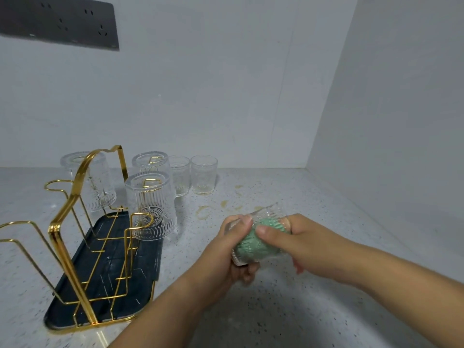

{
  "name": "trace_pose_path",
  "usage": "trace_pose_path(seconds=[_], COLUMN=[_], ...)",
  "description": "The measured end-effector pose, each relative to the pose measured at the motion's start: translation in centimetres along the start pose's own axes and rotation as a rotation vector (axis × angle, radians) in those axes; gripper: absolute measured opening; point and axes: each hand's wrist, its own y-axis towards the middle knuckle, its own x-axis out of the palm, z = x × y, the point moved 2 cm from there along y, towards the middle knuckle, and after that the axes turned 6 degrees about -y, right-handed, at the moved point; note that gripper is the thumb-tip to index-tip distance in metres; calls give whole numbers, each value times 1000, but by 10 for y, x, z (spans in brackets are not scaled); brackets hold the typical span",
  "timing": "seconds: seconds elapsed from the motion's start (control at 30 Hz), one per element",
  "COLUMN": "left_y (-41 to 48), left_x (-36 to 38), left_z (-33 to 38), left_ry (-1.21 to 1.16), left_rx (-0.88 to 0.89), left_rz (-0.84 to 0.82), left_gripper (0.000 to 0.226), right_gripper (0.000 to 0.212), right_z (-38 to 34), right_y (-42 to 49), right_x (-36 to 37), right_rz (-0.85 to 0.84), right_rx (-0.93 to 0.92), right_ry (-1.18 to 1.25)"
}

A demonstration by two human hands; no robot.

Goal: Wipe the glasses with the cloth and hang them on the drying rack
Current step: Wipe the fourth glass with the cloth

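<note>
Obs., head view.

Glass (pixel 272 213) off the counter (pixel 263 317), tipped on its side, caught btwn both hands, to the right of the rack. Ribbed clear wall, thick rim at the lower near end.

L hand (pixel 226 249): clamped on the lower near end of the glass, thumb over the top, fingers curled underneath.

R hand (pixel 303 244): clamped on the upper far end, thumb laid across the outer wall, fingertips curled below and mostly hidden. Reach of R fingers inside the glass: cannot tell.

Green cloth (pixel 258 244) bunched inside the glass, seen through the wall, approx. mid-length, just under the R thumb.

Gold wire rack (pixel 53 232) at left, standing in a dark tray (pixel 144 267) on the counter. Hung upside down on its prongs: back-left glass (pixel 88 182), back-right glass (pixel 150 163), front-right glass (pixel 152 209). Same ribbed pattern on all three.

Upright on the counter just beside the rack's back-right corner, side by side near the wall: inner standing glass (pixel 179 175) and outer standing glass (pixel 204 174). Well apart from the hands.

Yellow-brown ring marks (pixel 204 212) on the speckled counter btwn the standing pair and the hands.

Dark socket panel (pixel 60 21) on the wall, top left.
</note>
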Motion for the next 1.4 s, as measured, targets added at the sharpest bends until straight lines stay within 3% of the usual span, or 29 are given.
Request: trace_pose_path(seconds=[0.07,0.17,0.23,0.33,0.47,0.5,0.57,0.63,0.73,0.8,0.87,0.93,1.07,1.17,1.27,1.4], left_y=[0,1,3,4,5,5,5,4,3,4,5,6,7,2,-7,-11], left_x=[0,-4,-7,-9,-11,-12,-13,-13,-12,-10,-10,-10,-8,-2,3,5], left_z=[0,5,6,7,6,5,5,4,7,7,6,5,2,3,2,2], left_ry=[12,-153,-256,-300,-194,-149,-88,-93,-94,-104,-126,-139,-111,-18,235,389], left_rx=[18,-75,-115,-95,32,72,130,162,184,167,146,141,153,257,440,537], left_rz=[49,60,65,100,236,274,344,389,369,338,312,273,238,292,334,336], left_gripper=[72,61,57,48,42,46,56,62,58,50,49,61,66,64,33,38], right_gripper=[30,29,30,20,17,23,46,59,40,30,41,47,25,36,55,59], right_z=[-1,0,0,4,12,12,12,12,18,21,17,9,7,11,6,-3], right_y=[0,3,4,7,4,2,1,-1,2,5,6,5,10,18,25,29], right_x=[3,10,11,5,-2,-3,-3,-8,-20,-26,-23,-17,6,20,17,9], right_rz=[-8,10,37,123,360,341,145,-13,8,67,42,127,334,446,508,468], right_rx=[-5,-102,-141,-131,15,20,-40,-111,-93,-69,-120,-145,-187,-153,-67,-3], right_ry=[-7,-275,-324,-163,174,319,562,616,502,241,22,-59,-70,-9,175,237])
